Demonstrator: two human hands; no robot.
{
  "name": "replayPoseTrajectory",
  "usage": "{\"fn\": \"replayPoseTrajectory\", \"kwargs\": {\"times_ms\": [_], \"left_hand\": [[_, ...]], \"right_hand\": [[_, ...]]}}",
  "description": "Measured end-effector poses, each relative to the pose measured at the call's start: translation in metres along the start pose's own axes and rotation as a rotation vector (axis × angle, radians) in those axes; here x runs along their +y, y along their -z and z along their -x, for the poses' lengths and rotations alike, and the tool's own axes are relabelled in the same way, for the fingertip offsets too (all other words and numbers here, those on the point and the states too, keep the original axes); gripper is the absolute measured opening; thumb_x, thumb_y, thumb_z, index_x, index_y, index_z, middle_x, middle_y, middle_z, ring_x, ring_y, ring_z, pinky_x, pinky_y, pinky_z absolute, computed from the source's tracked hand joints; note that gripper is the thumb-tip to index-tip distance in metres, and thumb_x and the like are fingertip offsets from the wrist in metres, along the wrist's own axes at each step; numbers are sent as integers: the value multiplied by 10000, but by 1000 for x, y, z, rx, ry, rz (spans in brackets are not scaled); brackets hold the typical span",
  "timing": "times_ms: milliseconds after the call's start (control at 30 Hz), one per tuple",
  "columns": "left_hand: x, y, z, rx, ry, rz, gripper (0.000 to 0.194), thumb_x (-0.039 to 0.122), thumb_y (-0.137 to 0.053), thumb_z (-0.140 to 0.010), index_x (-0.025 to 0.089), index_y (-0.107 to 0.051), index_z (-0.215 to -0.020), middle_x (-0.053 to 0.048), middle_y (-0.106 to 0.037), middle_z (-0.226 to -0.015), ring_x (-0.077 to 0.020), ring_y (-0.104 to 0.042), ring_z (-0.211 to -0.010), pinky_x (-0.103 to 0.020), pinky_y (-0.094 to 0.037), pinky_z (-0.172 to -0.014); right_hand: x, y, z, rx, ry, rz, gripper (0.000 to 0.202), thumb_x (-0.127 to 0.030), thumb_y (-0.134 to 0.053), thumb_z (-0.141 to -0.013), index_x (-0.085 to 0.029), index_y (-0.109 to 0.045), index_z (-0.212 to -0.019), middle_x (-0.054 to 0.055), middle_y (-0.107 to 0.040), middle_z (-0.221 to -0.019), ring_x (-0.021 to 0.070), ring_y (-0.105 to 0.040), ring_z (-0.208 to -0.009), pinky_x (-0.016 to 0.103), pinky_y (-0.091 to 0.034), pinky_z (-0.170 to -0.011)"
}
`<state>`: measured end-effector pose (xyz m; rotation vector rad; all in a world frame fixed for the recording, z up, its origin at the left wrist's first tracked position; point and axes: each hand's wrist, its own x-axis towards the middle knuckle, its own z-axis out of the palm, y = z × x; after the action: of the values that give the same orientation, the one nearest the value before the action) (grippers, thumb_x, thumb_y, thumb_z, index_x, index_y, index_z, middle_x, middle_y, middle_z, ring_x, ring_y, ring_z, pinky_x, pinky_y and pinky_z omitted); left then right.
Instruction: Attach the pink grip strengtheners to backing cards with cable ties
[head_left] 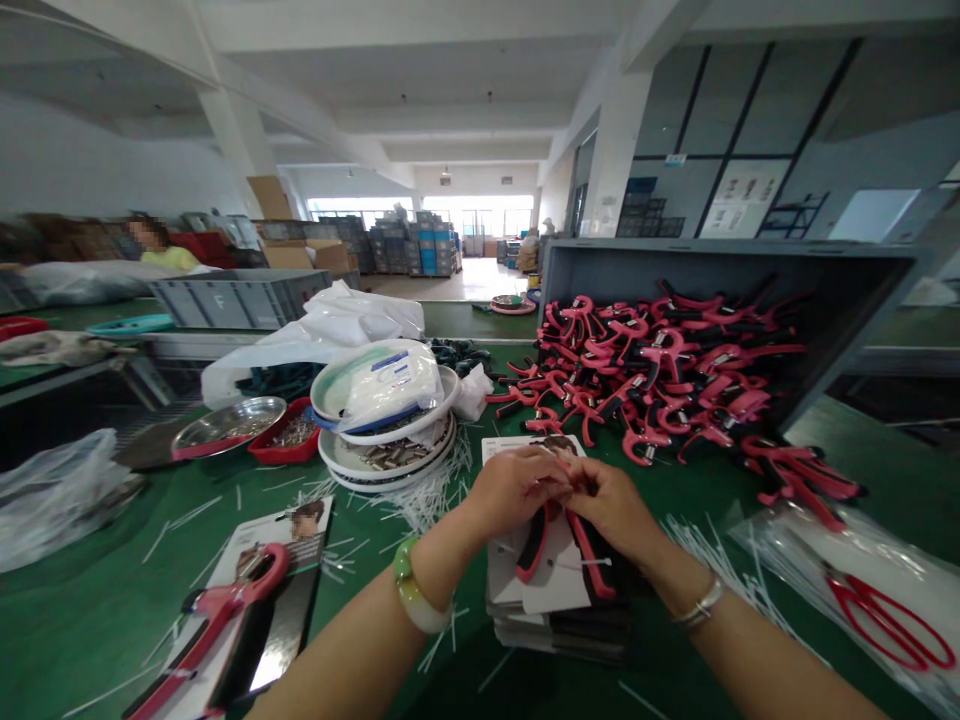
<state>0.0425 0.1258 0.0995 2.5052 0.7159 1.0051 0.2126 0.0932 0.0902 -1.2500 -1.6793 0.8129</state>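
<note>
Both hands meet over a stack of printed cards (pixel 555 625) in front of me. My left hand (pixel 517 490) has its fingers closed at the head of red and black pliers (pixel 585 550) lying on the top card. My right hand (pixel 611 500) pinches at the same spot from the other side. The fingers hide the pliers' head and anything small between them. A white tie crosses the right handle of the pliers. At the left, another pair of red and black pliers (pixel 217 610) rests on a card.
Behind the hands, many pliers (pixel 660 370) spill from a tipped grey crate (pixel 855 330). Stacked bowls (pixel 386 440), a red tray (pixel 289 440) and white ties (pixel 427 490) lie left; red scissors (pixel 885 615) right. A person (pixel 161 250) is far left.
</note>
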Motion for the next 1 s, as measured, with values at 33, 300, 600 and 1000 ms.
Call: {"fn": "replayPoseTrajectory", "kwargs": {"times_ms": [33, 300, 600, 1000], "left_hand": [[1, -3, 0, 61, -12, -11, 138, 247, -552, -849, 217, -686, -863, -37, -658, -964, -152, -601, -919, -265, -473, -811], [16, -19, 0, 440, -131, -73, 219, 257, -502, -872, 174, -681, -777, -48, -533, -820, -159, -523, -836, -287, -450, -749], [8, -10, 8, 171, 88, -1, 236, 303, -617, -782, 185, -607, -986, -47, -629, -954, -191, -554, -916, -331, -434, -836], [14, -17, 13, -15, 367, -160, 227, 247, -590, -738, 226, -635, -960, -17, -657, -1029, -227, -556, -953, -355, -413, -845]], "right_hand": [[1, -1, 2, 23, 25, -5, 194, -376, -660, -687, -188, -624, -719, 30, -684, -747, 201, -639, -751, 316, -491, -707], [3, 3, 0, 51, 257, 210, 140, -288, -558, -767, -213, -674, -750, 59, -687, -892, 219, -628, -865, 346, -477, -782], [7, 15, -11, -24, 433, 502, 161, -253, -530, -831, -219, -687, -816, 56, -687, -834, 186, -629, -804, 305, -484, -737], [-29, 26, 1, -456, 611, 836, 205, -99, -469, -796, -172, -620, -679, 44, -629, -738, 144, -560, -677, 253, -426, -648]]}}
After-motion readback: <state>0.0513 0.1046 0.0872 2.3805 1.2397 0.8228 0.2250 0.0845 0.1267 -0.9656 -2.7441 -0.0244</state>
